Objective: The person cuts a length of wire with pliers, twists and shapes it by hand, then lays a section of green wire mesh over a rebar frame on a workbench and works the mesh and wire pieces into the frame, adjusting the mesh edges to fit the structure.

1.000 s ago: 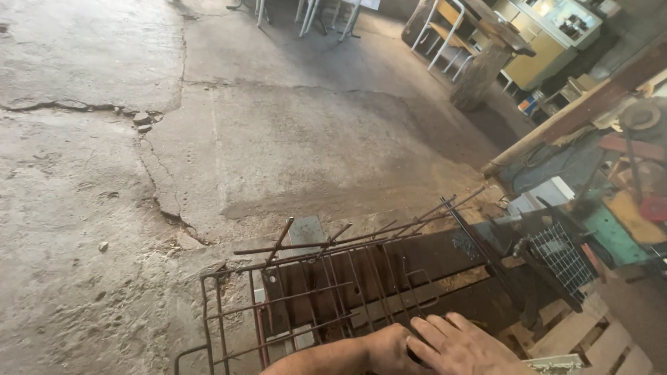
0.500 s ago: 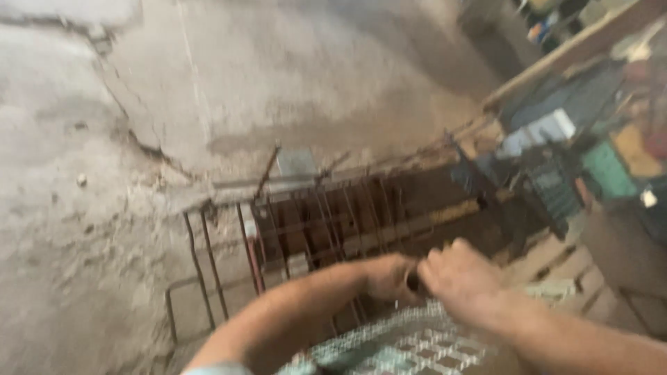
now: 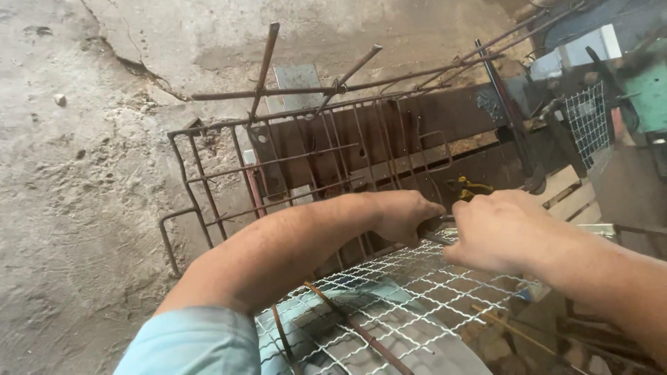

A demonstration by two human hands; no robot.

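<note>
Rusty rod cage [image 3: 292, 160] stands bare-sided; silver wire mesh [image 3: 389, 298] lies against its near edge, unfastened as far as visible. Left hand [image 3: 403, 212] and right hand [image 3: 497, 229] pinch the mesh edge.

A rough metalworking shop, or a yard used as one. The floor [image 3: 90, 173] is bare, cracked concrete, dusty and stained. At the centre stands a rusty cage frame [image 3: 306, 149] of welded steel rods, with loose rods sticking up toward 12 o'clock. A sheet of bright wire mesh [image 3: 389, 295] lies at 6 o'clock, and another mesh panel [image 3: 589, 121] leans at 2 o'clock among scrap metal. Wooden pallet slats [image 3: 570, 198] show at 3 o'clock.
</note>
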